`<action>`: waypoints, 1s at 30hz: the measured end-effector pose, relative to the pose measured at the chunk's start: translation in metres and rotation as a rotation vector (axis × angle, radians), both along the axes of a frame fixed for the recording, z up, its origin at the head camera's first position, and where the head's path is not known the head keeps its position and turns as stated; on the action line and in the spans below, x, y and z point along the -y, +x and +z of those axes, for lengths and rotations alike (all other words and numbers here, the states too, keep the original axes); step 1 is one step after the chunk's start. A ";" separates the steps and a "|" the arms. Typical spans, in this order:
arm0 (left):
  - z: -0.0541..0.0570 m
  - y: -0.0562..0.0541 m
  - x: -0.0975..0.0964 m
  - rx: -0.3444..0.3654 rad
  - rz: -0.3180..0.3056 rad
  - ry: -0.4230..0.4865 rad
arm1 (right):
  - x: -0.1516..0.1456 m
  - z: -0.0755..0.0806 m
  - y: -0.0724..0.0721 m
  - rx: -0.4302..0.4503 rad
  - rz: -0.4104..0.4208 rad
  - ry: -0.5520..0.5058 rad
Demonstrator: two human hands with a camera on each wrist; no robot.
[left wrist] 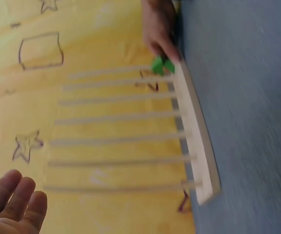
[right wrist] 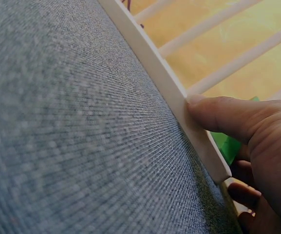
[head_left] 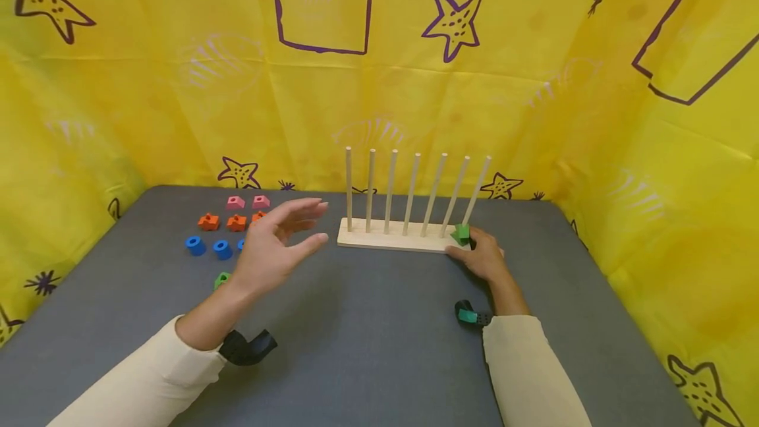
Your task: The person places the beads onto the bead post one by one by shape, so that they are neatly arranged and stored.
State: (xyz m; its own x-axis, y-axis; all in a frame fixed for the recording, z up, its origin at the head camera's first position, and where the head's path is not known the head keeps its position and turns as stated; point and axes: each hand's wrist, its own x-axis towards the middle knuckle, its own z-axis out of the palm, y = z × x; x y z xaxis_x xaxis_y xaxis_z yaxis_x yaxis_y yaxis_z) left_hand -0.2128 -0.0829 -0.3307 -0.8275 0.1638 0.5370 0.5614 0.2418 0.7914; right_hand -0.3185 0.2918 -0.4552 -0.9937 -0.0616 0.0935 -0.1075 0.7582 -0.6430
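A pale wooden peg stand (head_left: 391,240) with several upright rods rests on the grey table. My right hand (head_left: 485,254) grips the right end of its base, the thumb (right wrist: 223,113) against the front edge and the fingers curled behind. Next to those fingers, a green block (head_left: 461,234) sits low on the rightmost rod; the hand partly hides it in the right wrist view. My left hand (head_left: 275,246) hovers left of the stand, holding nothing, its fingers relaxed and apart from the thumb. It partly covers some small blocks behind it.
On the left of the table lie pink blocks (head_left: 235,202), orange blocks (head_left: 208,221), blue cylinders (head_left: 196,246) and a green block (head_left: 222,280). A yellow patterned cloth (head_left: 332,97) hangs behind and beside the table. Dark straps (head_left: 248,348) hang at both wrists.
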 end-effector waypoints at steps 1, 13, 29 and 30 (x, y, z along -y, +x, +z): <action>-0.001 0.001 0.006 -0.007 0.010 -0.002 | 0.000 0.000 -0.001 -0.001 -0.001 0.000; -0.017 0.018 0.059 0.040 0.158 0.062 | 0.003 0.000 0.002 0.003 0.011 -0.005; -0.056 0.020 0.108 0.129 0.288 0.123 | 0.003 -0.001 0.004 0.022 -0.009 -0.003; -0.058 0.020 0.110 0.130 0.297 0.117 | 0.003 -0.001 0.004 0.018 -0.010 0.000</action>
State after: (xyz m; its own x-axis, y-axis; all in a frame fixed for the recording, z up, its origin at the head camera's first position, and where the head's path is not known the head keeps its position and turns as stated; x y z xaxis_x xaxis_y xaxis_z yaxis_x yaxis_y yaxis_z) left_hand -0.1929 -0.1929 -0.3889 -0.8927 -0.1509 0.4246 0.3727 0.2824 0.8839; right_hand -0.3149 0.2892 -0.4558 -0.9958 -0.0512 0.0755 -0.0880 0.7591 -0.6451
